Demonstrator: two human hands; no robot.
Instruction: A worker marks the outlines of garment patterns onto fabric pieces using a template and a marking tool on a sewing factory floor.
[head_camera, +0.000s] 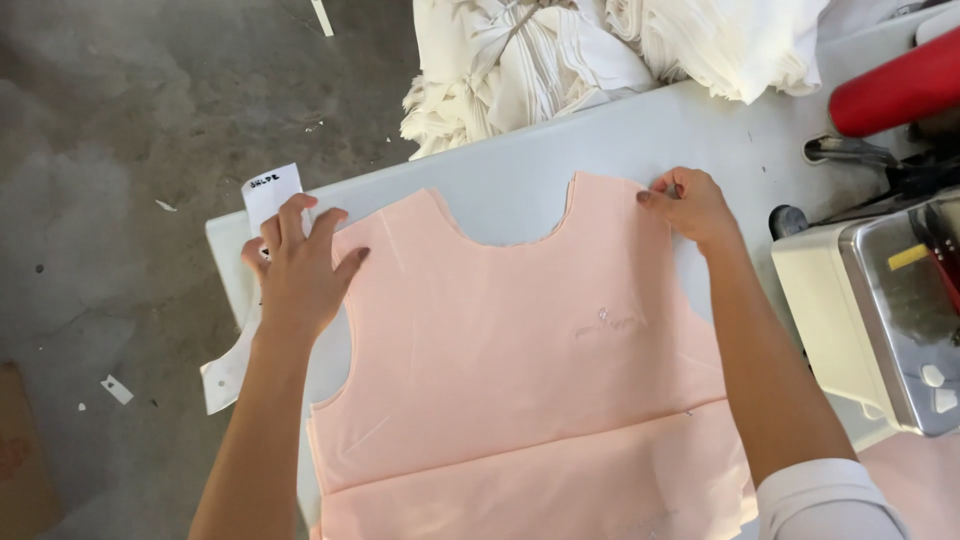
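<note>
A pale pink cut garment piece (520, 350) with a scooped neckline and armholes lies flat on a white table (560, 150). My left hand (298, 265) rests flat, fingers spread, on the piece's left shoulder corner. My right hand (688, 205) pinches the right shoulder corner with thumb and fingers. A small embroidered mark (605, 323) shows on the fabric near my right forearm.
A white paper pattern piece (268, 195) with a handwritten label sticks out under my left hand. White folded fabric (600, 50) is piled at the table's far edge. A sewing machine (880, 310) and a red roll (895, 90) stand at right. Grey concrete floor (130, 200) lies left.
</note>
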